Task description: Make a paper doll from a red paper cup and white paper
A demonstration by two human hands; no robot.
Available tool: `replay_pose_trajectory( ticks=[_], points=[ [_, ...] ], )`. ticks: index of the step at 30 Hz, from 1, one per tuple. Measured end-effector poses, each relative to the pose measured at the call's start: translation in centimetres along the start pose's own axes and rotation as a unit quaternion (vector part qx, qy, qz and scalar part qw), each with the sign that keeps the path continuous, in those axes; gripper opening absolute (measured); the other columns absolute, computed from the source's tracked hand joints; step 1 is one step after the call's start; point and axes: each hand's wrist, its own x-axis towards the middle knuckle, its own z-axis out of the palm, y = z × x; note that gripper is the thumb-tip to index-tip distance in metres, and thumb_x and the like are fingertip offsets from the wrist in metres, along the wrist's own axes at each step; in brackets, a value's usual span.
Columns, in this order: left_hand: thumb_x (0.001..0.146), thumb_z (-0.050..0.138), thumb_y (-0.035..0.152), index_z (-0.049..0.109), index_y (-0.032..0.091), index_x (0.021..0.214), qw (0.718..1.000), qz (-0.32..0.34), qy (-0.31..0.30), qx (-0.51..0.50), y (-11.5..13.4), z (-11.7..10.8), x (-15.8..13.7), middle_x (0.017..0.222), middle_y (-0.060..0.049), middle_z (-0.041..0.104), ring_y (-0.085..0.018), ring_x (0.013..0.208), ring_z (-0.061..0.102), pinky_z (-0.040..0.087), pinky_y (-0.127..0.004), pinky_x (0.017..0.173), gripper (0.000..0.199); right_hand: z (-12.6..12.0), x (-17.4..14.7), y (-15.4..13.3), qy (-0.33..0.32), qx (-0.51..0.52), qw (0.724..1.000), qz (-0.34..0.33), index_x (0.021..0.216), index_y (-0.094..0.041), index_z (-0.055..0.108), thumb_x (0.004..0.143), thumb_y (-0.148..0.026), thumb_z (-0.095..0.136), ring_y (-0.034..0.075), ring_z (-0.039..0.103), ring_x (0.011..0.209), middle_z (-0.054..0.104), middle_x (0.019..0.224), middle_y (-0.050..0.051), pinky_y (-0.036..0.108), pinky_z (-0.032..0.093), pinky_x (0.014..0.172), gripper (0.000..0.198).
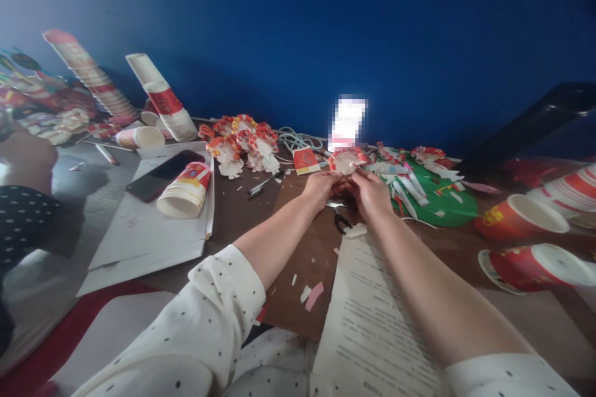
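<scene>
Both of my hands meet over the middle of the table, fingers closed on one small red-and-white paper cutout (346, 161). My left hand (322, 189) pinches its lower left side and my right hand (371, 191) its lower right side. The cutout has a curled red rim and a pale middle; its fine shape is too blurred to tell. Just below my hands lie scissors (343, 221), partly hidden by my right hand. A printed sheet of paper (372, 316) stretches under my right forearm. Paper scraps (314, 296) lie on the brown board (293, 254).
Several finished-looking cutouts (244, 142) are heaped behind left, near a pen (265, 185). A green disc (454, 208) carries tubes and scraps. Paper cups (535, 217) lie at right; cup stacks (162, 99) lean at left. A phone (162, 175) rests on papers. Another person's hand (28, 161) is far left.
</scene>
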Motion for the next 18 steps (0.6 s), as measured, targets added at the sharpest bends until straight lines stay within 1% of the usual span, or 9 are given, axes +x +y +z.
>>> replay_pose_trajectory(
  ticks=[5, 8, 12, 15, 18],
  points=[
    [0.080, 0.059, 0.008, 0.060, 0.012, 0.068, 1.000, 0.002, 0.000, 0.011, 0.20, 0.05, -0.16, 0.059, -0.001, 0.061, -0.008, 0.054, 0.057, 0.048, -0.017, 0.057, 0.012, 0.17, -0.31, 0.01, -0.019, -0.022, 1.000, 0.003, 0.072, -0.020, 0.066, 0.057, -0.021, 0.072, 0.015, 0.063, 0.057, 0.067, 0.066, -0.002, 0.029, 0.054, 0.056, 0.016],
    [0.077, 0.063, 0.007, 0.060, 0.012, 0.065, 1.000, -0.001, 0.009, 0.019, 0.16, 0.13, -0.09, 0.056, -0.001, 0.060, -0.008, 0.051, 0.056, 0.048, -0.018, 0.057, 0.013, 0.28, -0.28, 0.14, -0.012, -0.031, 0.999, 0.006, 0.069, -0.020, 0.065, 0.056, -0.021, 0.071, 0.015, 0.060, 0.052, 0.065, 0.062, -0.002, 0.029, 0.053, 0.052, 0.014],
    [0.071, 0.069, 0.008, 0.058, 0.011, 0.061, 0.999, -0.008, 0.024, 0.032, -0.09, 0.19, 0.21, 0.052, -0.001, 0.057, -0.007, 0.046, 0.052, 0.046, -0.020, 0.054, 0.016, 0.57, -0.20, 0.04, 0.013, -0.016, 0.999, 0.025, 0.061, -0.021, 0.063, 0.054, -0.015, 0.069, 0.012, 0.055, 0.049, 0.061, 0.054, -0.004, 0.024, 0.049, 0.045, 0.011],
    [0.069, 0.071, 0.009, 0.057, 0.011, 0.061, 0.999, -0.015, 0.031, 0.026, -0.24, 0.19, 0.33, 0.053, -0.001, 0.057, -0.007, 0.046, 0.053, 0.045, -0.019, 0.052, 0.016, 0.70, -0.18, -0.09, 0.010, -0.007, 0.999, 0.039, 0.054, -0.022, 0.059, 0.054, -0.012, 0.067, 0.011, 0.052, 0.047, 0.055, 0.049, -0.005, 0.022, 0.048, 0.041, 0.013],
    [0.071, 0.069, 0.010, 0.058, 0.012, 0.064, 0.999, -0.020, 0.036, 0.017, -0.14, 0.18, 0.19, 0.054, 0.000, 0.059, -0.007, 0.047, 0.054, 0.046, -0.018, 0.052, 0.013, 0.60, -0.14, 0.03, 0.001, 0.002, 0.999, 0.048, 0.056, -0.022, 0.059, 0.057, -0.013, 0.068, 0.011, 0.054, 0.048, 0.055, 0.050, -0.005, 0.022, 0.049, 0.042, 0.013]
  ],
)
